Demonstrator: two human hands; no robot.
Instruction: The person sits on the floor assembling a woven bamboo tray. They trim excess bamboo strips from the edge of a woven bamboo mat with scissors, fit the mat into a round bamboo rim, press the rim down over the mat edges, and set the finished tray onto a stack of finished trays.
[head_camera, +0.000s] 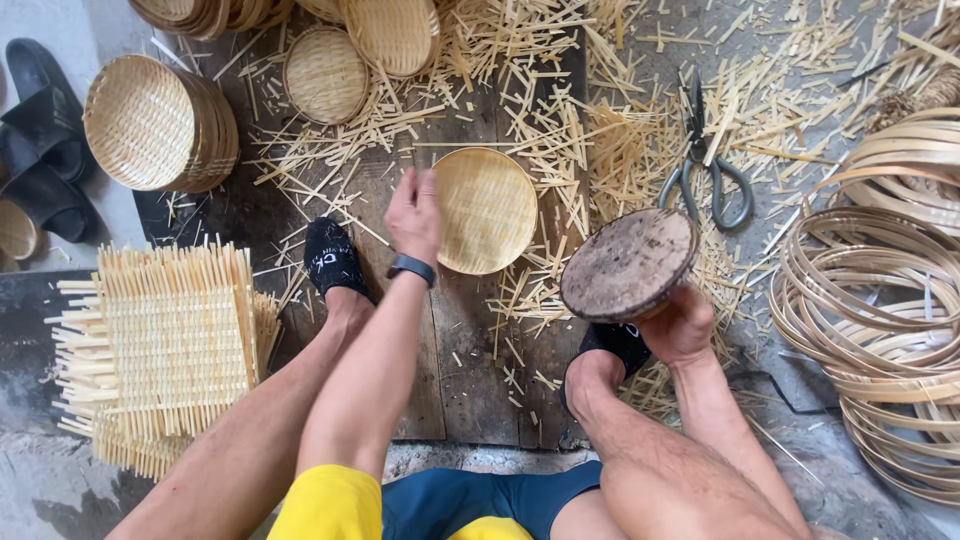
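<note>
Left hand is pinching the rim of the round basket lying on the wooden board; right hand is gripping the round wooden block just right of the basket. Risk: block is tilting, could be slipping onto the basket or the foot below it.

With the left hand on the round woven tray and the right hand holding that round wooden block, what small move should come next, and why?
Probably bring the round wooden block over and down onto the round woven tray. The right hand holds the block tilted and raised beside the tray, while the left hand steadies the tray's edge on the wooden board. Block and tray look similar in outline, so a press seems likely.
</note>
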